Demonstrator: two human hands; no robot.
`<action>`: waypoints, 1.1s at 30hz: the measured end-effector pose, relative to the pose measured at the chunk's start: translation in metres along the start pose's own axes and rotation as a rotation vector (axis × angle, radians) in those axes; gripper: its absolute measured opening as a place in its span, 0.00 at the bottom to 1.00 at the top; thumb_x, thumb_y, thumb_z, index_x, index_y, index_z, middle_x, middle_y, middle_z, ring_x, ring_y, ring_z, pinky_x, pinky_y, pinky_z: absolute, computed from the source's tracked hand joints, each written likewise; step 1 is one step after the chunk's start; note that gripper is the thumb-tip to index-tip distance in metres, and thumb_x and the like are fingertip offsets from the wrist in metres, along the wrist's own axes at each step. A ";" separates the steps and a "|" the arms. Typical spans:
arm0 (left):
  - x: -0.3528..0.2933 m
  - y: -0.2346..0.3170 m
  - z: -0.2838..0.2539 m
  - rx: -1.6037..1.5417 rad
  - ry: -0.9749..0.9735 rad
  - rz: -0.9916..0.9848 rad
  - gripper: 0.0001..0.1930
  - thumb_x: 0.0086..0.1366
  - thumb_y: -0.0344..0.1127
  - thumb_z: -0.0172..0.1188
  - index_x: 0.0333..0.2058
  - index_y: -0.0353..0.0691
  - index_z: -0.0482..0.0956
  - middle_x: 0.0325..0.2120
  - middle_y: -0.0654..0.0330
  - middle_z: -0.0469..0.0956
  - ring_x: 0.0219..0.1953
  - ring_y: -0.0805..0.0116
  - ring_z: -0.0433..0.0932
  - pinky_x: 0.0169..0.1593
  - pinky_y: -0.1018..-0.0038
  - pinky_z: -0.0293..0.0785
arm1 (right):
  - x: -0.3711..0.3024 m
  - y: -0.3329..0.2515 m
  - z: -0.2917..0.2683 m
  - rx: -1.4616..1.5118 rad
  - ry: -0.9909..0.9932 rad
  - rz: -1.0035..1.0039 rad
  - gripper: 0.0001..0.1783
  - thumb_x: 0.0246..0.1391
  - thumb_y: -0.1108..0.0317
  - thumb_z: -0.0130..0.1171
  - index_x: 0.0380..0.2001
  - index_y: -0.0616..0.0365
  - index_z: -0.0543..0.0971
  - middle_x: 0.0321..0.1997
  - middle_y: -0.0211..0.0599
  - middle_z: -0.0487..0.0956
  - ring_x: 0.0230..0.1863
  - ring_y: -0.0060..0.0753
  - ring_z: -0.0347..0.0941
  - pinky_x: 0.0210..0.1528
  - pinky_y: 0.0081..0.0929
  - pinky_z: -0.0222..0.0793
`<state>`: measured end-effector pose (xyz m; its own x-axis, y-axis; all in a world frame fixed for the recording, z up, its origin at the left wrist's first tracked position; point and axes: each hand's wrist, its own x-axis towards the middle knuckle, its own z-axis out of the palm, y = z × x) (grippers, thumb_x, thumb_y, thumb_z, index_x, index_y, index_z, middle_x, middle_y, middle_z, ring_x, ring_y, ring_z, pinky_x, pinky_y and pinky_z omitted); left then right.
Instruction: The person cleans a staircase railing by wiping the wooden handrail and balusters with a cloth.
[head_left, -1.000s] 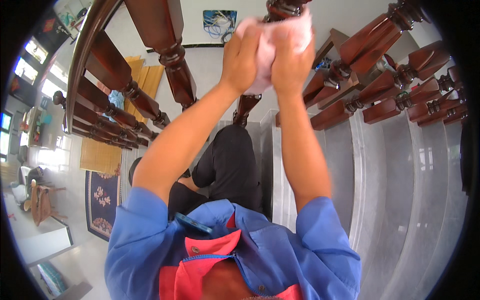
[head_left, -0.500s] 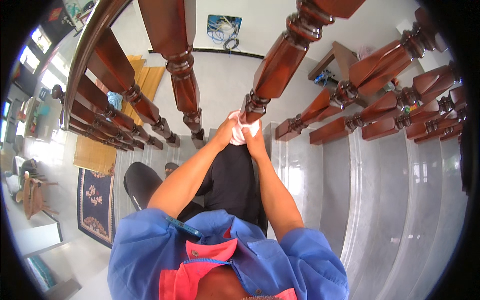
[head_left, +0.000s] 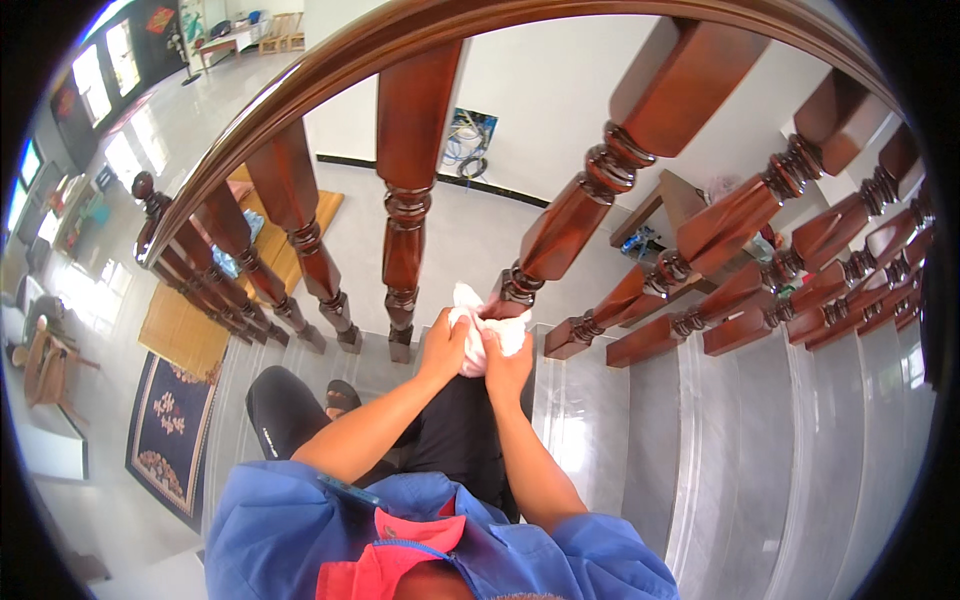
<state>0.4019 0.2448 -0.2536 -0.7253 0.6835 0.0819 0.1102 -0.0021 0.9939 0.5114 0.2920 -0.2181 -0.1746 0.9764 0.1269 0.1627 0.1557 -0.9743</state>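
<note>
A pale pink-white cloth (head_left: pixel 474 352) is wrapped about the foot of a dark reddish wooden baluster (head_left: pixel 556 237). My left hand (head_left: pixel 443 345) grips the cloth on the left side of the post, and my right hand (head_left: pixel 508 362) grips it on the right. Both sets of fingers are closed around the fabric and partly hidden by it. The post's square base is covered by the cloth and my hands. Above, the baluster rises to the glossy curved handrail (head_left: pixel 540 14).
More balusters (head_left: pixel 405 220) stand on both sides. Grey stone steps (head_left: pixel 655 440) climb to the right. Beyond the railing are a wall box with loose cables (head_left: pixel 468 140) and a wooden table (head_left: pixel 665 215). A patterned rug (head_left: pixel 170 430) and flattened cardboard (head_left: pixel 180 325) lie at left.
The view has tilted up, bringing the handrail into sight, so my hands and the post appear lower. Both hands stay on the cloth at the baluster's foot; the cloth's folds have shifted.
</note>
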 end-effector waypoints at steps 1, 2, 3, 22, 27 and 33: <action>-0.010 0.018 -0.010 0.005 0.041 0.029 0.16 0.73 0.41 0.53 0.49 0.32 0.76 0.38 0.42 0.82 0.42 0.49 0.83 0.47 0.63 0.76 | -0.007 -0.011 -0.003 0.044 -0.053 -0.052 0.25 0.54 0.59 0.73 0.48 0.64 0.76 0.44 0.40 0.81 0.46 0.32 0.77 0.50 0.31 0.73; -0.024 0.038 -0.019 -0.047 0.102 0.115 0.15 0.73 0.40 0.54 0.47 0.33 0.77 0.36 0.47 0.81 0.39 0.58 0.81 0.46 0.66 0.75 | -0.016 -0.020 -0.006 0.088 -0.104 -0.099 0.26 0.55 0.58 0.73 0.49 0.64 0.75 0.45 0.38 0.80 0.46 0.31 0.77 0.50 0.31 0.73; -0.032 0.045 -0.031 -0.105 0.186 0.144 0.14 0.73 0.39 0.55 0.47 0.33 0.77 0.36 0.49 0.81 0.39 0.62 0.80 0.46 0.67 0.75 | -0.026 -0.037 -0.002 0.092 -0.124 -0.090 0.26 0.55 0.58 0.73 0.49 0.64 0.75 0.45 0.38 0.80 0.46 0.31 0.77 0.50 0.31 0.73; 0.108 0.217 -0.126 -0.570 0.038 0.517 0.28 0.80 0.53 0.40 0.58 0.31 0.75 0.49 0.53 0.80 0.52 0.66 0.76 0.60 0.71 0.69 | 0.058 -0.218 0.124 0.913 -0.708 -0.245 0.39 0.71 0.37 0.43 0.67 0.61 0.64 0.66 0.43 0.73 0.65 0.40 0.71 0.67 0.40 0.67; 0.134 0.165 -0.138 -0.664 -0.172 0.140 0.25 0.77 0.49 0.45 0.54 0.31 0.78 0.47 0.56 0.81 0.48 0.69 0.78 0.56 0.72 0.73 | 0.007 -0.183 0.146 0.488 -0.262 -0.655 0.37 0.69 0.49 0.55 0.68 0.65 0.59 0.63 0.43 0.71 0.63 0.37 0.68 0.66 0.34 0.61; 0.081 0.085 -0.123 -0.502 -0.077 0.388 0.27 0.79 0.55 0.45 0.56 0.34 0.76 0.51 0.58 0.79 0.53 0.70 0.76 0.61 0.70 0.69 | 0.004 -0.062 0.133 0.643 -0.396 -0.253 0.31 0.76 0.51 0.43 0.70 0.64 0.61 0.66 0.41 0.71 0.66 0.35 0.67 0.69 0.34 0.60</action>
<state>0.2688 0.2098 -0.1529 -0.6439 0.6148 0.4554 0.0096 -0.5887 0.8083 0.3715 0.2659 -0.1818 -0.4832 0.7786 0.4004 -0.4995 0.1305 -0.8564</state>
